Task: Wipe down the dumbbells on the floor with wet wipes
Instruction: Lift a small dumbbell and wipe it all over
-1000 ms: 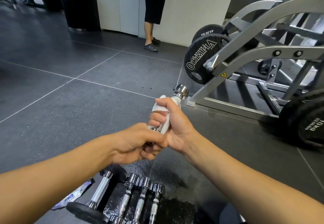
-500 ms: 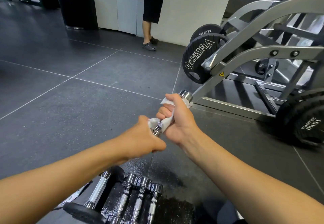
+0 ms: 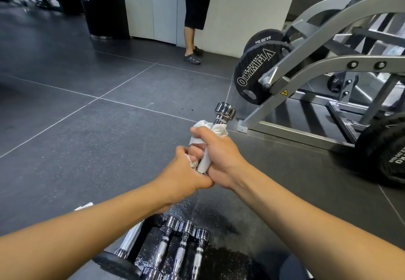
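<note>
I hold a small chrome dumbbell (image 3: 224,111) up in the air in front of me, above the dark floor (image 3: 87,137). It is tilted, so its far head points up and a little to the right. My right hand (image 3: 220,154) is closed around the handle, with a white wet wipe (image 3: 217,129) wrapped between my fingers and the metal. The wipe sticks out above my fingers, just under the far head. My left hand (image 3: 186,175) is also closed. It grips the near end of the same dumbbell, just below my right hand and touching it, and a bit of the wipe shows at its fingers. The near end of the dumbbell is hidden by this hand. Near me, under my arms, three more chrome dumbbells (image 3: 182,251) lie side by side on the floor, and the wet patch (image 3: 221,227) around them shines. Just left of them lies a bigger dumbbell with a black head (image 3: 119,263). On the right stands a grey machine frame (image 3: 306,60) that carries a black weight plate (image 3: 254,75) with white letters. More black plates (image 3: 385,148) are at the right edge. Far away, a person (image 3: 195,16) in dark clothes stands beside a white panel (image 3: 247,12).
</note>
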